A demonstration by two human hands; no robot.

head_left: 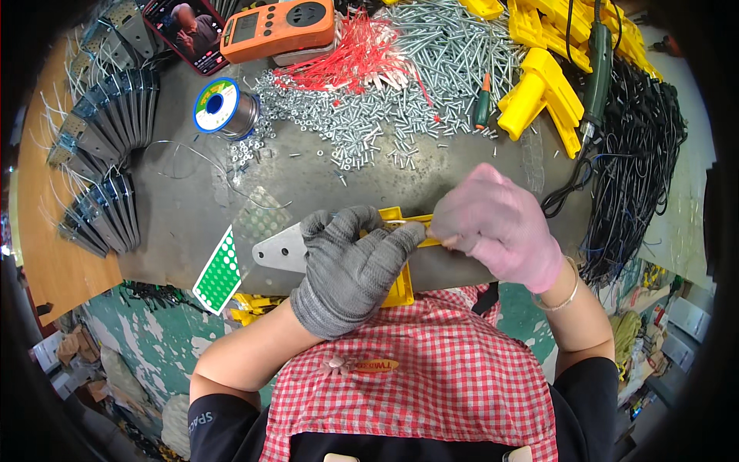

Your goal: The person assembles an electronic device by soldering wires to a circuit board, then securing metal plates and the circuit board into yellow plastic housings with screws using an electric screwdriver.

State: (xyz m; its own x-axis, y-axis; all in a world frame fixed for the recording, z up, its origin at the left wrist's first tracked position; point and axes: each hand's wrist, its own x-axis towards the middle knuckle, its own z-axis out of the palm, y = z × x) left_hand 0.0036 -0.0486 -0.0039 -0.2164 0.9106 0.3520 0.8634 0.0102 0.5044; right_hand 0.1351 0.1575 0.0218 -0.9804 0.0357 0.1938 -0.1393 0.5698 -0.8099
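Note:
My left hand [350, 266], in a grey knitted glove, is closed around a yellow plastic housing [400, 291] at the table's near edge. A flat grey metal plate [281, 251] with holes sticks out to the left from under that hand. A short white wire [396, 222] shows by the left fingertips. At the housing's right end, my right hand [500, 227], in a pink glove with greyed fingers, is closed with its fingertips pressed together. Whatever lies between those right fingertips is hidden.
Screws and nuts [369, 115] lie heaped at the back, with red wires [354, 58] on them. A solder spool [223, 108], orange meter [277, 29] and phone [185, 31] stand left. Metal parts [115, 115] line the left. Yellow housings [543, 100], soldering iron [597, 77] and black cables [635, 162] lie right.

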